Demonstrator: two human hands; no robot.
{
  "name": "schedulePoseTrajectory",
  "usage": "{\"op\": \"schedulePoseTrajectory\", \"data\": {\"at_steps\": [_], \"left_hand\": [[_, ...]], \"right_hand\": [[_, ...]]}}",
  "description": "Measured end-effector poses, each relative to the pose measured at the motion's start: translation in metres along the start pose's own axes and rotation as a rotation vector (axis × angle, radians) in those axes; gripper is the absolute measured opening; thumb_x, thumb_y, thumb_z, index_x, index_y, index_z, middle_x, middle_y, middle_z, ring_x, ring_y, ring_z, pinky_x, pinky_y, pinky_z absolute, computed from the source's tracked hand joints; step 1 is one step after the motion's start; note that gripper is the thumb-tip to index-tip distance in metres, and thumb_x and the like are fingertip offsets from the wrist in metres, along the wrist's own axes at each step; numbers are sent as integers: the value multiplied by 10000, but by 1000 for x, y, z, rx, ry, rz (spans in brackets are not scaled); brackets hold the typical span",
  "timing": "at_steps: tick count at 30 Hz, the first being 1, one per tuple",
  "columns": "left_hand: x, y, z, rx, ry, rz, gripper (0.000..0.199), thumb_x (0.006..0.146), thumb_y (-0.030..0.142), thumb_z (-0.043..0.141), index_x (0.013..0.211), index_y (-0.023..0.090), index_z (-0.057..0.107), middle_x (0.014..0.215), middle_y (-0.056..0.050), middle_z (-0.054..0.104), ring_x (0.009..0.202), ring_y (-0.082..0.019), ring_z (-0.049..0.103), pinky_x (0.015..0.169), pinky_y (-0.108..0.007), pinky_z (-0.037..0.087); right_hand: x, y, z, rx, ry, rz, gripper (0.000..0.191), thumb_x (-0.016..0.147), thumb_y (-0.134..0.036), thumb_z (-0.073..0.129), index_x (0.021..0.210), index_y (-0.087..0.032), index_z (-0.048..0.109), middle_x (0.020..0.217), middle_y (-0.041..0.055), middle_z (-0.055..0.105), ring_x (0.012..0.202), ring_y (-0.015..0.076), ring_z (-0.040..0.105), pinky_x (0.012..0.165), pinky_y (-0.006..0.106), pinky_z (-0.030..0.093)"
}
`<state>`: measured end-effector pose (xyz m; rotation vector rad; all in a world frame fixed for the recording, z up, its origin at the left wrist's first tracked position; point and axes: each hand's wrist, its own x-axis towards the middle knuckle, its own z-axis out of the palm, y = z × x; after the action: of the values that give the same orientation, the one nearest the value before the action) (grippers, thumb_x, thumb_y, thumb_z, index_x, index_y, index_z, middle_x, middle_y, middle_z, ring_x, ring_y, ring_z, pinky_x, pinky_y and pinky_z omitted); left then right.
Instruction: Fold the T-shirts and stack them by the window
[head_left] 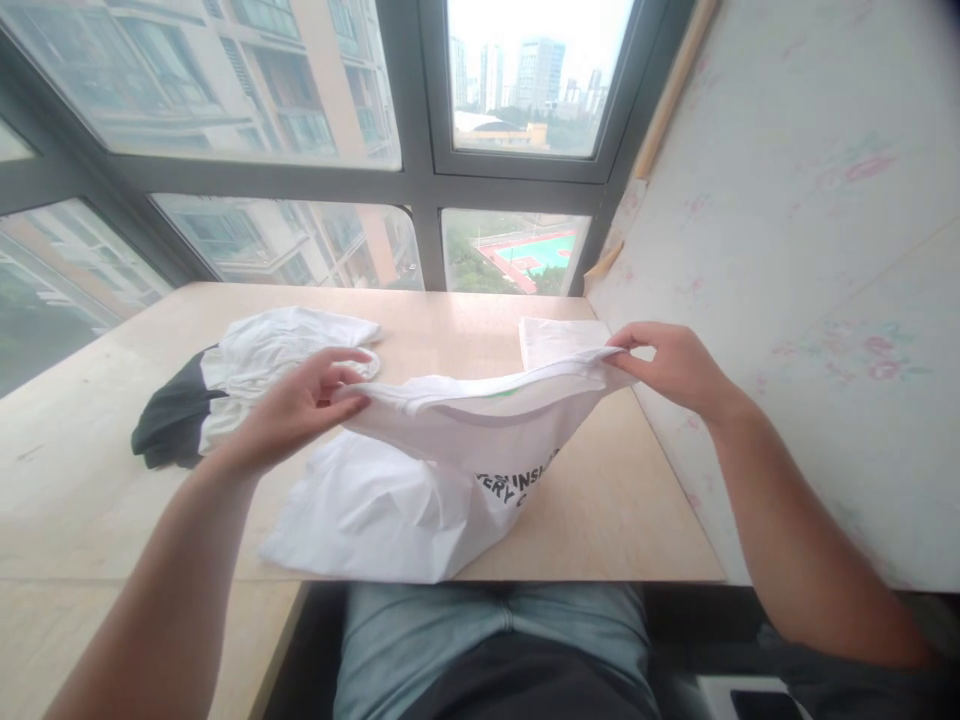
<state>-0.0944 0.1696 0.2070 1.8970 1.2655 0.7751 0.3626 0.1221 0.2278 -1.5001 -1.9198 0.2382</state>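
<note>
A white shirt (405,500) with black printed letters hangs between my two hands, its upper edge stretched above the wooden table and its lower part lying on the tabletop near the front edge. My left hand (319,395) pinches the left end of that edge between thumb and fingers. At the other end, my right hand (652,360) grips the cloth with thumb and fingertips, beside the wall. Behind the raised edge, a folded white cloth (559,335) lies flat at the back right of the table.
Crumpled white clothing (277,340) and a black piece (176,415) lie together on the left of the wooden table (645,500). Windows (525,180) rise behind the table, and a flowered wall (825,300) borders its right side.
</note>
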Motion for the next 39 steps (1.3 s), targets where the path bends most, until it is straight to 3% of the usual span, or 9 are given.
{"op": "schedulePoseTrajectory", "data": {"at_steps": [3, 8, 13, 21, 26, 30, 33, 36, 39], "left_hand": [[-2, -9, 19, 143, -200, -10, 589, 819, 478, 659, 1349, 246, 544, 882, -29, 667, 765, -167, 631, 635, -239, 483], [-16, -30, 75, 188, -381, -21, 436, 836, 571, 584, 1075, 227, 706, 728, -3, 644, 655, -159, 589, 583, -238, 440], [-26, -38, 110, 196, -334, 49, 333, 888, 500, 535, 949, 239, 733, 901, -42, 737, 808, -208, 662, 693, -277, 484], [-16, -33, 116, 384, 6, 113, 307, 956, 406, 434, 943, 201, 662, 899, -67, 714, 821, -224, 654, 761, -331, 483], [-9, -26, 96, 460, 62, 188, 266, 966, 407, 459, 996, 205, 629, 918, -51, 707, 835, -210, 655, 762, -314, 471], [-8, -13, 61, 470, -1, 240, 301, 872, 504, 632, 938, 212, 660, 744, 20, 682, 635, -140, 608, 601, -242, 425], [-12, 4, 34, 440, 46, 408, 221, 868, 418, 676, 980, 229, 700, 801, 29, 724, 661, -119, 648, 619, -210, 459], [-17, 34, 5, 446, 230, 623, 90, 882, 269, 681, 955, 232, 718, 825, 49, 732, 686, -77, 654, 643, -167, 471], [-22, 75, -34, 482, 513, 665, 76, 841, 236, 728, 911, 206, 731, 848, 53, 713, 735, -64, 628, 693, -172, 478]], "right_hand": [[-2, 3, 15, -85, -27, -17, 152, 856, -352, 626, 796, -230, 693, 845, 18, 714, 784, 183, 636, 713, 312, 458], [-11, 6, 41, -190, -177, 10, 155, 849, -325, 606, 752, -218, 661, 779, 7, 683, 704, 163, 588, 628, 281, 400], [-23, 14, 57, -194, -322, 34, 131, 861, -287, 557, 798, -223, 653, 821, 17, 697, 727, 176, 605, 623, 280, 414], [-34, 25, 63, 46, -556, 33, 173, 878, -302, 545, 857, -255, 710, 884, 4, 730, 802, 183, 664, 694, 291, 493], [-25, 10, 47, 79, -579, 63, 216, 915, -381, 555, 817, -239, 686, 853, -6, 719, 710, 145, 629, 608, 257, 457], [-12, 8, 19, -30, -356, -9, 138, 902, -327, 565, 857, -234, 657, 867, 3, 711, 758, 158, 633, 647, 263, 458], [-5, 4, -5, -112, -132, -51, 95, 869, -242, 553, 895, -219, 642, 878, 15, 708, 762, 159, 635, 643, 255, 463], [-3, -18, -30, -206, 47, -125, 78, 865, -246, 575, 895, -205, 634, 789, 2, 687, 660, 130, 609, 571, 226, 429], [-1, -52, -61, -277, 194, -263, 145, 869, -352, 660, 857, -209, 640, 717, -15, 656, 594, 100, 575, 531, 213, 399]]}}
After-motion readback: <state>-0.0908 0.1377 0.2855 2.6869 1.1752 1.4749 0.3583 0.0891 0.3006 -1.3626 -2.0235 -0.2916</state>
